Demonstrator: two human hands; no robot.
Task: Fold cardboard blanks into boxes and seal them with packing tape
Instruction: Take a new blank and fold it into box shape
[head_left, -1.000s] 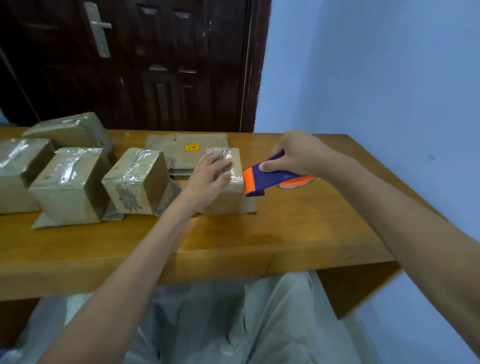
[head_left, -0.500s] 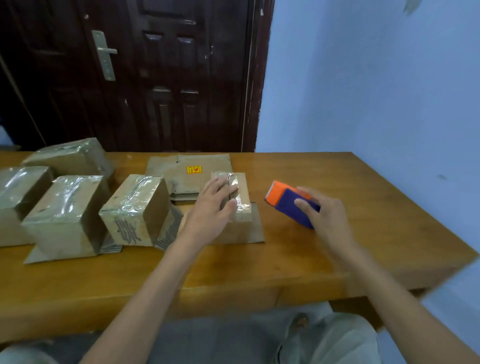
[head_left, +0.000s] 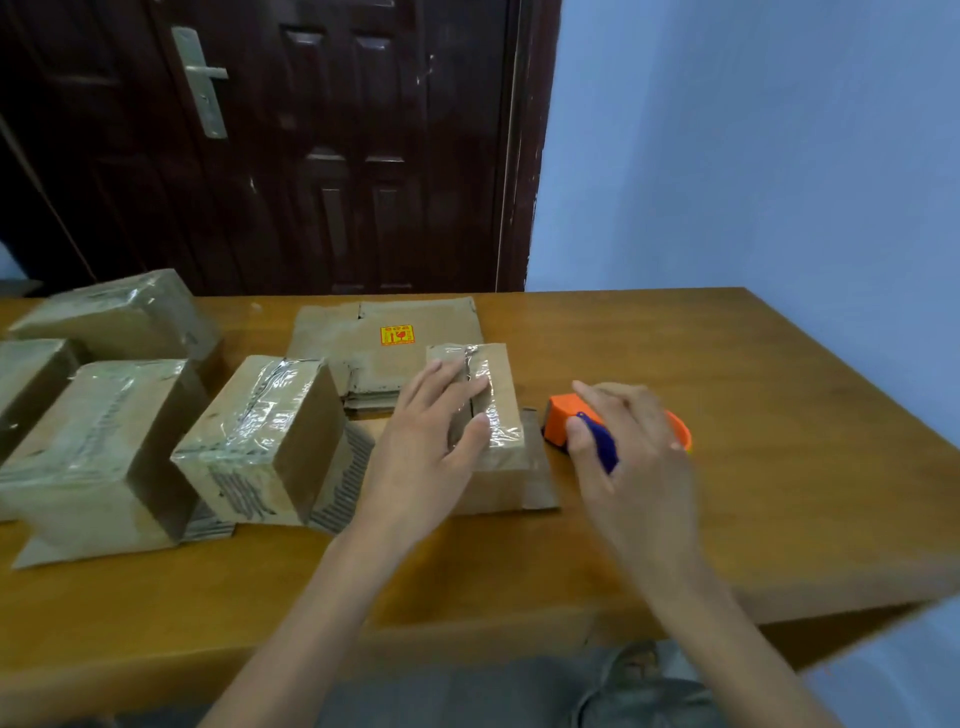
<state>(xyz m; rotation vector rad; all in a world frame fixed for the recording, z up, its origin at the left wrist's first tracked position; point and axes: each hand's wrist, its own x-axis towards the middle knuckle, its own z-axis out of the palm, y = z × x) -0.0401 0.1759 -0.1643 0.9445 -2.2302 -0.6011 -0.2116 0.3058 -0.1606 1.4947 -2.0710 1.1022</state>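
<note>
A small cardboard box (head_left: 500, 410) with clear tape along its top seam stands on a flat blank near the table's middle. My left hand (head_left: 431, 441) rests on its top, fingers straight and pressing the tape. Just right of the box an orange and blue tape dispenser (head_left: 562, 418) lies on the wooden table (head_left: 753, 493). My right hand (head_left: 636, 457) covers it, thumb on the near side and fingers over the top, holding it. A stack of flat cardboard blanks (head_left: 363, 338) with a yellow sticker lies behind the box.
Several taped boxes stand to the left, the nearest one (head_left: 260, 431) beside my left wrist, a bigger one (head_left: 93, 447) further left. A dark wooden door (head_left: 311, 156) is behind the table and a blue wall (head_left: 753, 182) on the right.
My right hand brought the dispenser away from the box's end and set it down on the table to the right. My left hand stayed on the box top.
</note>
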